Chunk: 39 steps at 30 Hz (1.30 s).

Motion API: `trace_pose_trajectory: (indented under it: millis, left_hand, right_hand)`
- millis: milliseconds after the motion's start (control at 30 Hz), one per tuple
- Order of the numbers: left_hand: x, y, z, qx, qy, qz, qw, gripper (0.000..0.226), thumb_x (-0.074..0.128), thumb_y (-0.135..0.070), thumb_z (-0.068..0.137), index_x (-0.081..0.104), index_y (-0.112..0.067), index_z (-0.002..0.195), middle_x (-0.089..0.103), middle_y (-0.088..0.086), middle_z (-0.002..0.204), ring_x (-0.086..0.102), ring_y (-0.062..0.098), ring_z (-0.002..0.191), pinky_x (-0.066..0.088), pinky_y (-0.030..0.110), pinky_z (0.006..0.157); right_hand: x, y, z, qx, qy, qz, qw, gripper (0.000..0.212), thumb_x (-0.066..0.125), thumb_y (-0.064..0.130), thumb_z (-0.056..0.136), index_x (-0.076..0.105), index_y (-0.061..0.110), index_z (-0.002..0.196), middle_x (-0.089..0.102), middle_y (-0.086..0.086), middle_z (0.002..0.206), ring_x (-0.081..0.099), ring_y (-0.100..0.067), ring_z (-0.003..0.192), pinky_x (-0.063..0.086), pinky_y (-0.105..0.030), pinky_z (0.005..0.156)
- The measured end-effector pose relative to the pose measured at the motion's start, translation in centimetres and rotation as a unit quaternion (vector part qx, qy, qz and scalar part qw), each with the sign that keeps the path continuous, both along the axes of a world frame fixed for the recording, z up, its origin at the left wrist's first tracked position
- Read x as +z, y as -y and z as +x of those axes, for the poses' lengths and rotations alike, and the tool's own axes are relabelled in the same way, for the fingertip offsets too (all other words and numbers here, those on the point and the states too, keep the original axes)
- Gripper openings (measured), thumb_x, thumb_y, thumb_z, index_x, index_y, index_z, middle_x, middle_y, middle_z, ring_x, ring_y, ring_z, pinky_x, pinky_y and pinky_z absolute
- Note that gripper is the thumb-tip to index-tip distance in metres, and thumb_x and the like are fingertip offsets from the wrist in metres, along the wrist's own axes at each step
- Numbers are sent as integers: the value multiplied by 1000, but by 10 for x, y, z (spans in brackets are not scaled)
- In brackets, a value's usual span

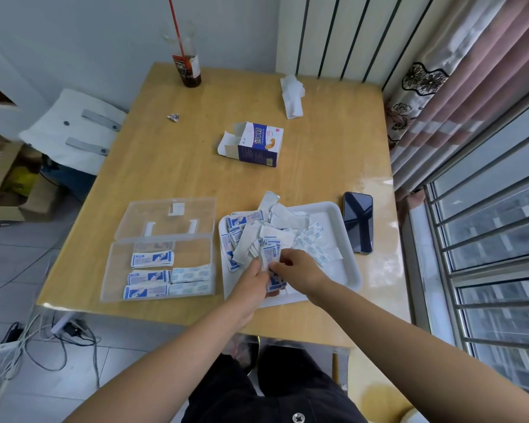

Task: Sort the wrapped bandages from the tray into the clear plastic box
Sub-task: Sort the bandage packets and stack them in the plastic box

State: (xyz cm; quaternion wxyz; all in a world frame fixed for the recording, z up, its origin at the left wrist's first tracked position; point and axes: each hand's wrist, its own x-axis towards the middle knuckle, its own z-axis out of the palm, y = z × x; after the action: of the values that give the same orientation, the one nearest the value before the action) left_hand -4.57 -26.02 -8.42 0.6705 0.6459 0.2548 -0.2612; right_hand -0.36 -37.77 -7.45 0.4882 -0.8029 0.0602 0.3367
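While both hands work over the near part of the white tray (338,271), the left hand (251,277) pinches a small bundle of blue-printed wrapped bandages (271,254) and the right hand (301,268) curls its fingers onto the same bundle from the other side, so each hand is closed on it. A loose pile (257,233) of mixed wrappers lies heaped in the tray's far left part. To do this step well, I judge the bundle should be squared edge to edge before it leaves the tray, prints all facing 1 way. The clear plastic box (193,250) sits just left of the tray, lid open, with 3 blue-printed stacks (148,276) on its left and paler ones beside them — the bundle likely belongs with the blue ones, laid flat, not dropped
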Motion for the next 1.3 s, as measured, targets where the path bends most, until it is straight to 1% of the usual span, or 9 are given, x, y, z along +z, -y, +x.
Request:
trace_pose_trajectory:
  millis: [67,167,300,367,433,567,800,1033,1300]
  left_hand:
    - [-5,-8,2,-77,15,84,993,41,33,-9,100,38,-22,139,53,0,130,54,19,111,44,30,90]
    - [-17,-26,3,-88,49,228,969,51,54,-18,92,38,-22,141,49,2,121,54,18,99,48,35,89]
    - [-23,-35,-3,-137,145,315,928,51,69,-16,80,52,-27,127,42,-2,105,55,16,79,49,29,81]
    - [-28,-34,-3,-187,152,351,905,42,68,-12,80,59,-24,119,41,-4,105,57,16,78,46,24,77]
    - [-33,-30,-2,-225,149,392,879,30,66,-11,81,64,-22,109,46,-3,106,58,17,83,40,21,71]
    - [-40,-28,-1,-242,152,426,858,17,61,-8,84,66,-18,98,52,0,103,58,20,89,36,23,71]
    - [-51,-32,-10,-267,168,432,845,29,63,-17,84,61,-18,113,51,0,112,56,16,94,33,19,71]
    - [-55,-26,-11,-273,159,428,847,26,61,-17,86,61,-16,112,53,2,110,50,19,105,41,27,81]
    - [-40,-25,-9,-278,207,454,821,13,50,-16,92,55,-15,104,58,0,98,53,19,96,36,28,70]
  right_hand:
    - [-2,2,5,32,52,-46,997,22,54,11,90,45,8,71,45,-3,63,40,-13,56,33,-27,54]
    - [-10,8,8,113,170,-143,969,33,51,14,90,32,16,63,37,-1,56,31,-18,55,23,-33,53]
    - [-23,4,1,329,319,-309,833,4,68,17,78,64,16,76,63,-4,64,58,-28,63,34,-30,57]
    - [-35,-1,-6,374,334,-344,793,25,84,15,48,63,23,60,54,4,48,55,-20,48,33,-23,49]
    - [-47,-4,-7,374,341,-340,793,31,85,15,38,59,24,53,49,5,44,51,-18,45,31,-21,47]
    - [-51,0,-14,350,363,-285,815,13,71,18,58,59,17,62,54,0,55,54,-24,54,38,-27,49]
    - [-49,36,-16,238,216,-230,919,36,67,23,82,58,12,115,47,-8,110,57,-29,85,47,-36,68]
    - [-55,20,-17,234,178,-187,938,25,63,11,82,58,7,107,47,-8,106,56,-29,83,44,-31,72]
    - [-52,26,-13,219,244,-158,931,5,58,14,88,56,11,91,50,1,86,47,-19,73,38,-32,63]
